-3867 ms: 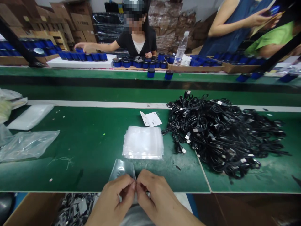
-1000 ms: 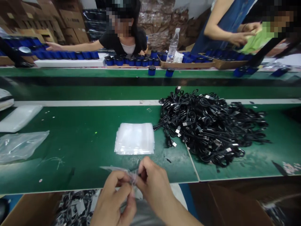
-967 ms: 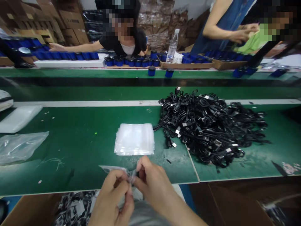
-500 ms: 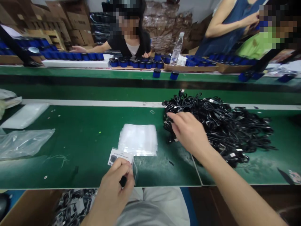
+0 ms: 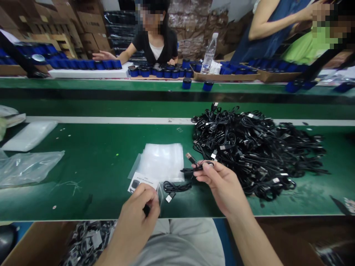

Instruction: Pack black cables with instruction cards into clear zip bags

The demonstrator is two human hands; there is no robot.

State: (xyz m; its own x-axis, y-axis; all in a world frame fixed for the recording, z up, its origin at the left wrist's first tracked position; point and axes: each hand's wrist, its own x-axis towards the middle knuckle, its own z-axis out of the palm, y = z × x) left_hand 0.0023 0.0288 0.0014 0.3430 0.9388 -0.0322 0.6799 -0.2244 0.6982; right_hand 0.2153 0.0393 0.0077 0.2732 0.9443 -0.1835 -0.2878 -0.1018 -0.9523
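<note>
My left hand (image 5: 142,205) is closed in a pinch on a small white printed card (image 5: 146,180) with a picture of a black device. A clear plastic bag edge shows beside its fingertips. My right hand (image 5: 217,181) grips a coiled black USB cable (image 5: 190,170), its metal plug pointing up and left. Between the hands, another coiled USB cable (image 5: 177,187) lies on the green table. A stack of clear plastic bags (image 5: 163,160) sits just beyond the card. Right of it spreads a large heap of black USB cables (image 5: 246,147).
Plastic packs (image 5: 30,136) and a clear bag (image 5: 33,168) lie at the left. Below the table edge stands a carton (image 5: 41,236) of packed items. Across the bench, people work among blue round jar-like items (image 5: 166,73) and a water bottle (image 5: 210,55).
My right hand has come back from the heap toward me with a USB cable in it. A second coiled cable now lies by the bag stack. My left hand has barely moved.
</note>
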